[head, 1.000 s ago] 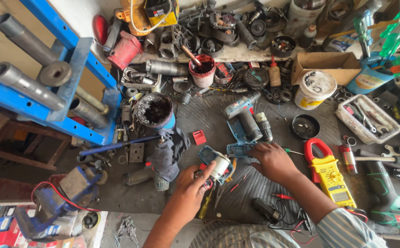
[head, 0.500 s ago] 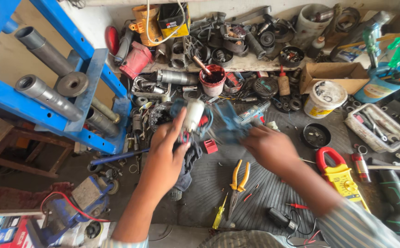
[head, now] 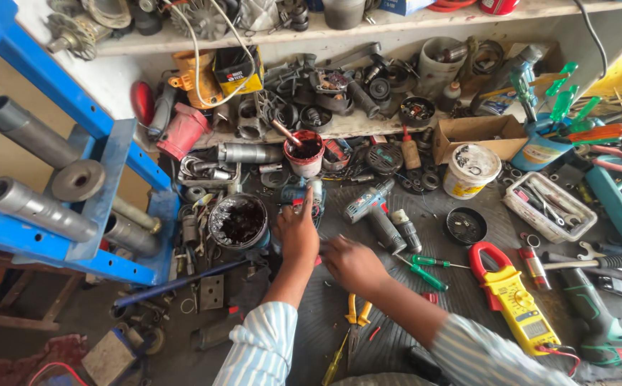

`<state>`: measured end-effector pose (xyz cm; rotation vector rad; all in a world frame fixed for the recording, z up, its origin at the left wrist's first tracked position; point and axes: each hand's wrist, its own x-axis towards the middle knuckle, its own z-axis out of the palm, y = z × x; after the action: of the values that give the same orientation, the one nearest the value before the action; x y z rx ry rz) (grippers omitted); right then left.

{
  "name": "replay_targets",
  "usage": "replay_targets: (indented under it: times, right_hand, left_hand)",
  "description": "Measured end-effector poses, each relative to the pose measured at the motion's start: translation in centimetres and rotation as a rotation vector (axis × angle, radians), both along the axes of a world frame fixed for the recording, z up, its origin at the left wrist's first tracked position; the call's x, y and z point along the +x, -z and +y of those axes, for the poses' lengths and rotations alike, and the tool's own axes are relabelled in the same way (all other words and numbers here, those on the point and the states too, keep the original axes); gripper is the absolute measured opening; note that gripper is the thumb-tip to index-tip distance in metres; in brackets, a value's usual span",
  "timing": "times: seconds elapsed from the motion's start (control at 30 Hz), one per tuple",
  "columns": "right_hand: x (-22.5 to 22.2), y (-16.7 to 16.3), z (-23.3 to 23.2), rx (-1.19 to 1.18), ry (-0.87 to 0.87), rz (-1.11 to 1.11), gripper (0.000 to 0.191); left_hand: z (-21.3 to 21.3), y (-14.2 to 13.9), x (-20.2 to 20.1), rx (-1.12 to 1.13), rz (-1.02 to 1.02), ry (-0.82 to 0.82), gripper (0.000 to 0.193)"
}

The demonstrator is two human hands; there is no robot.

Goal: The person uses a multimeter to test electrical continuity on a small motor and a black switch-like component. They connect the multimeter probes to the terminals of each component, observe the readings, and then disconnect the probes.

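Far left we see a blue steel press frame (head: 121,154) with grey steel cylinders (head: 28,207) laid across it. Next over, a round black tub of dark greasy parts (head: 238,221) sits on the ribbed grey bench mat (head: 461,268).

Our left hand (head: 298,232) is just right of that tub, fingers curled around a small teal-and-grey power tool body (head: 309,196). The tool sits just above the fingertips, between the tub and a red pot of dark grease with a stick in it (head: 304,152). We read it as a grasp, but the hand hides the contact side.

Our right hand (head: 352,263) is just beside the left one, knuckles up, fingers bent down toward the mat. We cannot tell whether it holds anything: the palm side is hidden.

Yellow-handled pliers (head: 357,314) lie near the right wrist. Further right: a teal cordless drill with a black grip (head: 374,209), a green-handled screwdriver (head: 425,275), a white plastic bucket (head: 471,170), a yellow clamp meter with red jaws (head: 514,300), and a clear tray of small tools (head: 548,206).
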<state>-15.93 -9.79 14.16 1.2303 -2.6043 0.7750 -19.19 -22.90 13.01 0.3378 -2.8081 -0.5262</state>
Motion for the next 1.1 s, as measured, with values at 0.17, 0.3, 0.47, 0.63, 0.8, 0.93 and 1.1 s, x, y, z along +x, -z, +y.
replay_targets:
  times: [0.17,0.3,0.47,0.63,0.8,0.93,1.1]
  right_hand:
    - [6.3,2.4,7.6,-0.071,0.086,-0.123,0.029]
    - [11.5,4.5,14.0,-0.016,0.36,-0.146,0.037]
    - [15.5,7.2,17.7,0.135,0.464,-0.229,0.082]
    - [16.7,9.0,17.6,0.174,0.523,-0.057,0.067]
    - [16.8,8.9,17.6,0.138,0.509,0.038,0.047]
    - [15.1,8.4,17.9,0.18,0.492,0.058,0.047]
    - [11.9,7.8,19.1,0.204,0.392,0.071,0.045]
  left_hand:
    - [0.3,1.0,-0.3,-0.087,-0.006,0.01,0.076]
    - [-0.1,2.4,-0.1,-0.067,0.207,0.078,0.072]
    - [1.8,4.2,4.1,-0.186,0.266,0.164,0.076]
    - [6.8,6.8,16.0,0.128,0.148,0.459,0.083]
    - [6.3,10.6,18.8,-0.005,0.037,0.432,0.062]
    - [3.2,12.5,18.5,-0.048,0.064,0.365,0.065]
    - [-0.4,11.1,17.4,-0.148,0.152,0.189,0.063]
